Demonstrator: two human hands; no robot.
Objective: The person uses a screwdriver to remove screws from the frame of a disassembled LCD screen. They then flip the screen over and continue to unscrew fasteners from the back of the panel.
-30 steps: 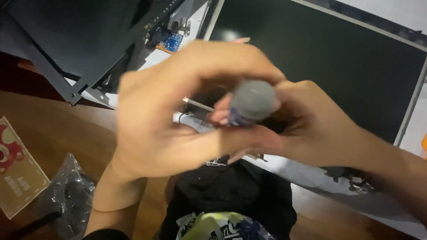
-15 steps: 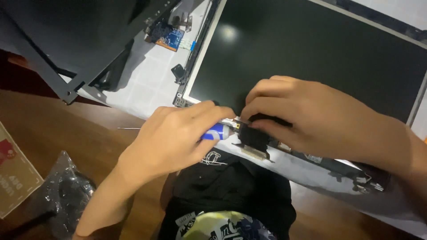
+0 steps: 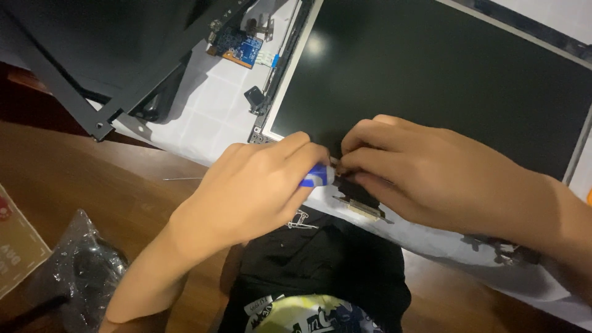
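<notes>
Low down, screwdriver (image 3: 317, 176) inside left hand (image 3: 253, 185) grip

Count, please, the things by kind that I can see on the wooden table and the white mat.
Display panel: 1
Black frame: 1
Blue circuit board: 1
Blue-handled tool in left hand: 1
Clear plastic bag: 1
Card box: 1
Total: 6
The right hand touches the panel's lower edge.
</notes>
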